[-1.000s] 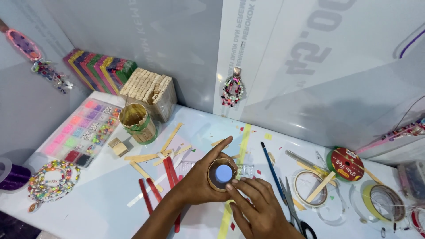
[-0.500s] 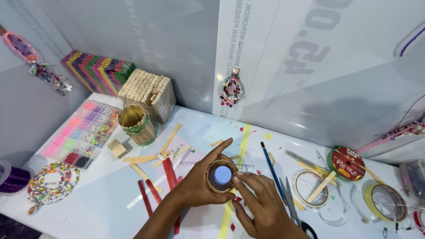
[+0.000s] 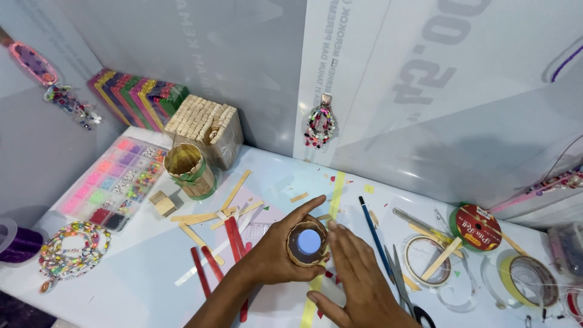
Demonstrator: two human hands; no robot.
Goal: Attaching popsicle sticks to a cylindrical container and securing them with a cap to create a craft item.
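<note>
On table, one tube, two hands

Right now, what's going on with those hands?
Left hand grips cardboard tube. Right hand open, flat against tube's side. Red sticks beside it.

One view only, from a camera on the person's head, looking steeply down and forward over a white surface set into a corner of grey-white wall panels. The near edge of the surface runs off the bottom of the frame; the far edge meets the panels about halfway up. The left hand and right hand enter from the bottom centre, close to the lens, with forearms cut off by the frame. The left wall slants in at the left; the surface carries on past the right edge at the tape rolls.
</note>
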